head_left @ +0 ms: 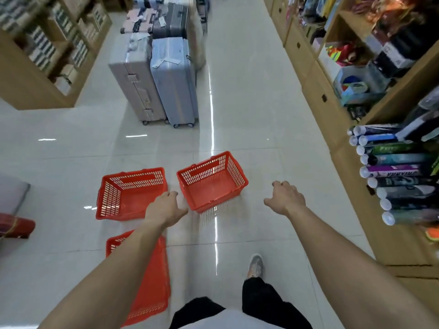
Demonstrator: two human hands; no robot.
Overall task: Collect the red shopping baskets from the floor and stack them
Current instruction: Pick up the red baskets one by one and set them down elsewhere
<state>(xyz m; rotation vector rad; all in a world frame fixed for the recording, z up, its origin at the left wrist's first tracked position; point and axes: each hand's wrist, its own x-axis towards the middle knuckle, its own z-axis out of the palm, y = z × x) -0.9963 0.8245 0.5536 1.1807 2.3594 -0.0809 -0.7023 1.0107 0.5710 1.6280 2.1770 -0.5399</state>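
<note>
Three red shopping baskets lie on the glossy tiled floor. One basket (212, 181) stands ahead, turned at an angle. A second basket (129, 193) sits to its left. The third basket (152, 281) lies nearest to me, partly hidden under my left forearm. My left hand (166, 206) hovers between the two far baskets, fingers loosely curled, holding nothing. My right hand (285, 198) is stretched out to the right of the angled basket, empty, with fingers bent downward.
Several upright suitcases (166, 77) stand ahead in mid-aisle. Wooden shelves (332, 119) with goods and rolled tubes (389, 176) line the right side; another shelf unit (42, 55) stands far left. A red object (14, 226) lies at the left edge. My foot (255, 265) is below.
</note>
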